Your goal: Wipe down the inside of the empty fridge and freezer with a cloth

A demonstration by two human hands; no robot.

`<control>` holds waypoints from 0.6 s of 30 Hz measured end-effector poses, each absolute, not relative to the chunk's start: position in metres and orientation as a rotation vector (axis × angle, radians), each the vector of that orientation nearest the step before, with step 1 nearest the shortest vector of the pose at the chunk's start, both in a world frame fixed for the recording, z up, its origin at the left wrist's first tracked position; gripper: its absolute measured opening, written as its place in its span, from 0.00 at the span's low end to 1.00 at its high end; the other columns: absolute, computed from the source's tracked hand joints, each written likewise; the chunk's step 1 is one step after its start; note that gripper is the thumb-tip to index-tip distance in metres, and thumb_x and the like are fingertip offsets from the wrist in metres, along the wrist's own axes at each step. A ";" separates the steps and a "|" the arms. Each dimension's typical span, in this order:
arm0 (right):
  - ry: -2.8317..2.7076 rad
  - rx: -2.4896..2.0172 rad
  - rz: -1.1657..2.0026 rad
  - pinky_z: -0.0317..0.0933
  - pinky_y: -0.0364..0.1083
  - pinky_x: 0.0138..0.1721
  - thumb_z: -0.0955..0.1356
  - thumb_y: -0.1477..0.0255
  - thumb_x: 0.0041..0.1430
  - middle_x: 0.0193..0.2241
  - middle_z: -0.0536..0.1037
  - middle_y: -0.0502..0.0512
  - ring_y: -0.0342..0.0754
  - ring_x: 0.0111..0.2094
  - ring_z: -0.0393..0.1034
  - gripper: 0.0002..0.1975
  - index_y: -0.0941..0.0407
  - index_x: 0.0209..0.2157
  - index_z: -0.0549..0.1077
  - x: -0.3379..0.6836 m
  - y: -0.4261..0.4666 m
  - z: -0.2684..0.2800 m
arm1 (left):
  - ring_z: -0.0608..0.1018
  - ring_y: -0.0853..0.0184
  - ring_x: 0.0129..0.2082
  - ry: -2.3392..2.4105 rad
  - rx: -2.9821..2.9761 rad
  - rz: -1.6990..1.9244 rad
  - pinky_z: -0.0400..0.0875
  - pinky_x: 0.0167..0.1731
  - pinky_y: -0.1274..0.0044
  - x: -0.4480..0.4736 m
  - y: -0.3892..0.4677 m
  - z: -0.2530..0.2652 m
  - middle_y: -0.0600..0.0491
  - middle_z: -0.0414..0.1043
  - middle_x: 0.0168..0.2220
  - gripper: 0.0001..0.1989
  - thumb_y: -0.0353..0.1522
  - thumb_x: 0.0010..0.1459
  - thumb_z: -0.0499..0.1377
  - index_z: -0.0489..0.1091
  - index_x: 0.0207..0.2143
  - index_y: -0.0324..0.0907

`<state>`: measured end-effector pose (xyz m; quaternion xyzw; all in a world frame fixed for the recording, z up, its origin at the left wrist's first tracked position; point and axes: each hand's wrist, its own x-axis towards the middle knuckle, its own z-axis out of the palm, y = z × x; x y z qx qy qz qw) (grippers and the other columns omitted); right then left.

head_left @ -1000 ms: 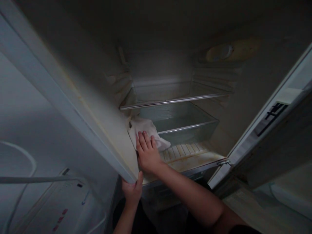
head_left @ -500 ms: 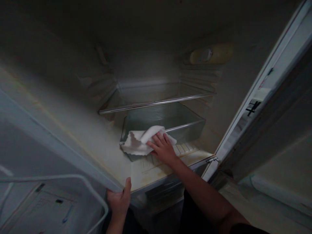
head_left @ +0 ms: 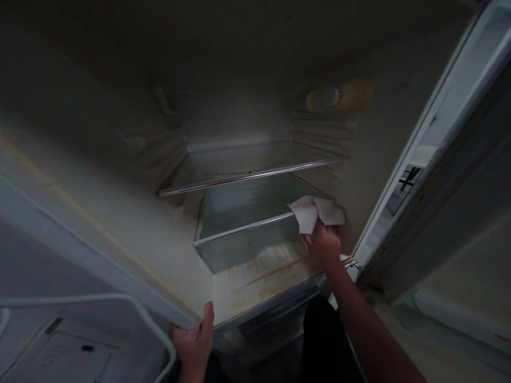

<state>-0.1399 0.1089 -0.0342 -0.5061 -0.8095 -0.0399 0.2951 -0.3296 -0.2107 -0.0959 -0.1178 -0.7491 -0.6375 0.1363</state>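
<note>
My right hand [head_left: 325,246] is closed around a white cloth [head_left: 306,213], pressed against the right end of a clear drawer's [head_left: 239,247] front rim. The drawer sits at the bottom of an open fridge, below a glass shelf [head_left: 255,176] with a shiny front edge. My left hand [head_left: 195,343] grips the lower left edge of the fridge body [head_left: 175,311], thumb up on the inside; its other fingers are partly hidden behind that edge.
A yellow lamp cover [head_left: 361,94] with a round knob is on the fridge's right inner wall. The open door [head_left: 451,223] stands at right. A pale cable [head_left: 136,306] loops at lower left. Brownish stains mark the fridge floor [head_left: 271,287].
My right hand has slid the cloth from the left and middle of the drawer's front rim to its right end. My left hand stays on the fridge edge. The view has shifted slightly.
</note>
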 end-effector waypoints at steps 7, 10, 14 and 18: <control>-2.362 -1.458 -0.037 0.65 0.52 0.43 0.65 0.60 0.66 0.44 0.76 0.75 0.62 0.45 0.73 0.24 0.68 0.47 0.75 -0.156 0.077 -0.028 | 0.81 0.47 0.48 -2.160 -0.392 -1.864 0.73 0.55 0.56 -0.333 -0.214 -0.103 0.36 0.77 0.45 0.31 0.48 0.45 0.68 0.71 0.46 0.36; -2.589 -1.370 0.038 0.64 0.53 0.44 0.64 0.65 0.66 0.37 0.78 0.72 0.62 0.44 0.73 0.18 0.65 0.38 0.80 -0.160 0.065 -0.034 | 0.80 0.48 0.49 -2.140 -0.434 -1.907 0.73 0.55 0.57 -0.332 -0.212 -0.105 0.37 0.77 0.46 0.32 0.48 0.47 0.67 0.70 0.48 0.37; -2.585 -1.131 0.088 0.63 0.51 0.49 0.67 0.73 0.59 0.51 0.75 0.70 0.59 0.52 0.69 0.19 0.63 0.51 0.77 -0.166 0.046 -0.045 | 0.80 0.50 0.49 -2.157 -0.418 -1.902 0.73 0.56 0.59 -0.328 -0.209 -0.096 0.38 0.77 0.47 0.33 0.49 0.48 0.67 0.70 0.50 0.37; -2.482 -1.064 0.184 0.62 0.51 0.51 0.69 0.71 0.55 0.50 0.74 0.65 0.58 0.52 0.67 0.24 0.59 0.54 0.74 -0.167 0.038 -0.052 | 0.80 0.50 0.50 -2.413 -0.594 -1.839 0.74 0.55 0.61 -0.324 -0.234 -0.082 0.41 0.79 0.47 0.35 0.54 0.48 0.66 0.71 0.50 0.39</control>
